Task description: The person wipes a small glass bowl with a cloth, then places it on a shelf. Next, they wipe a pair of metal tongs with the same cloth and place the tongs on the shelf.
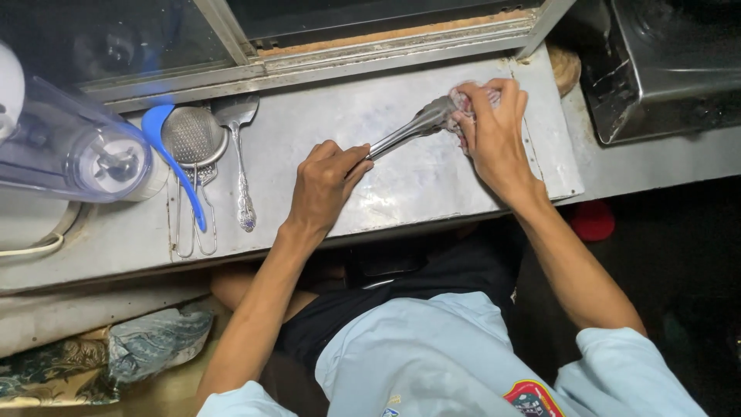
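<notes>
Both your arms reach forward, bare to the elbows.
Your left hand (pixel 328 181) is curled in a closed grip (knuckles up); your right hand (pixel 490 127) is cupped, fingers bent downward.

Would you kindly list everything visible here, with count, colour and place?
Tongs: one, silver metal, on the counter between both hands.
Crumpled cloth or plastic: one, pinkish-clear, at the tong tips under the right hand.
Counter: one, worn steel, below the window frame.
Mesh strainer: one, silver, left on the counter.
Blue spoon: one, lying beside the strainer.
Metal spatula: one, silver, right of the strainer.
Blender jar: one, clear, far left, on its side.
Steel box: one, upper right.
Left hand: grips the tong handles.
Right hand: presses on the crumpled material.
</notes>
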